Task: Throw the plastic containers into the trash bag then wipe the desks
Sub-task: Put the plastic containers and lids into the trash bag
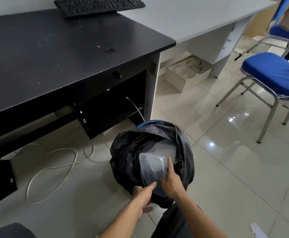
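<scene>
The clear plastic container sat tilted in the mouth of the black trash bag. The right hand gripped its near corner, and the left hand clutched the bag's near rim. Let go there, the container could lodge across the slack folds or drag the liner off the blue bin.

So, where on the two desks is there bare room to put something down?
The black desk is bare from the keyboard to its front edge; the grey desk right of the keyboard too. Crowded: the trash bag mouth, with the plastic container, left hand and right hand.
</scene>
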